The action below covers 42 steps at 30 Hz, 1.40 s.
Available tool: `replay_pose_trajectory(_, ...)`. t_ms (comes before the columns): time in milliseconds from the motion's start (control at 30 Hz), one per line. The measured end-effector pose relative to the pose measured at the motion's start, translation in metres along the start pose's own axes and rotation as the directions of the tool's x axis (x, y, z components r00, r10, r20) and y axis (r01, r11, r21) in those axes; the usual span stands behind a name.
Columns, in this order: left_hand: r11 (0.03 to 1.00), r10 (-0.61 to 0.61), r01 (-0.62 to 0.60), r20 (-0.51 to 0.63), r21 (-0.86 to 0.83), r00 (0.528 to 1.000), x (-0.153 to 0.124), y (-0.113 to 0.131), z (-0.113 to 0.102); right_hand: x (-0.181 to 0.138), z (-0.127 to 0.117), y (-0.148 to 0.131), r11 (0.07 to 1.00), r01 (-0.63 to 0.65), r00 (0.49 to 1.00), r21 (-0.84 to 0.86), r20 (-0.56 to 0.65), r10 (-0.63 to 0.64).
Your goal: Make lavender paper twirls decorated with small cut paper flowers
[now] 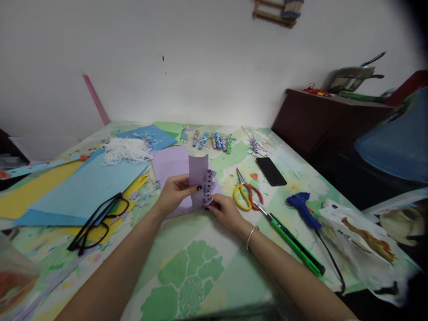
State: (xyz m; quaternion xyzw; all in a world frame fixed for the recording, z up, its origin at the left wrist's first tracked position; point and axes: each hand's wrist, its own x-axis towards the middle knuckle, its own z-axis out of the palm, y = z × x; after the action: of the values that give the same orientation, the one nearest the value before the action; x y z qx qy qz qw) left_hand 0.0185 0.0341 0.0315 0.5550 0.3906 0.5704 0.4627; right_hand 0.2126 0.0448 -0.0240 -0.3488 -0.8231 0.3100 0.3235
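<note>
My left hand (177, 191) is closed on a purple paper strip (198, 174), which stands upright with its top slightly curved. Along the strip's right edge is a rolled purple paper piece (208, 185) with dark holes and small points sticking out. My right hand (224, 209) pinches the bottom of that rolled piece. Beneath both hands lies a flat purple sheet (172, 160). Just right of my right hand are scissors (245, 194) with one yellow and one red handle loop, and a green utility knife (294, 243) with its blade out.
Blue sheets (87, 185), black glasses (100, 220) and white shredded strands (125, 150) lie left. Small rolled paper pieces (217, 140) line the back. A black phone (270, 171), a blue glue gun (304, 209) with its cord and a plastic bag (351, 245) are right.
</note>
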Motion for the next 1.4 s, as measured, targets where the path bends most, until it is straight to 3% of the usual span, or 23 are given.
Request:
replay_pose_trajectory(367,0.997,0.082,-0.081,0.041,-0.019,0.996,0.000,0.007,0.002,0.001,-0.001,-0.005,0.998,0.043,0.999,-0.045,0.016,-0.042)
replay_pose_trajectory(633,0.975,0.220,-0.222,-0.087,-0.004,0.972,-0.002,0.030,0.014,0.001,0.000,-0.005,0.997,0.048,0.999,-0.059,0.020,-0.047)
replay_pose_trajectory(867,0.980,0.191,-0.186,-0.068,0.066,0.979,0.000,0.048,0.023,0.002,0.001,-0.009,0.998,0.018,1.000,-0.058,0.013,-0.017)
replay_pose_trajectory(1133,0.982,0.185,-0.185,0.003,0.044,0.983,0.008,0.053,0.024,0.003,0.000,-0.009,1.000,-0.013,0.999,0.001,0.035,0.013)
replay_pose_trajectory(1400,0.994,0.108,-0.107,-0.015,0.022,0.994,0.028,0.057,0.026,0.010,-0.013,-0.012,0.982,-0.080,0.986,0.168,0.157,0.053)
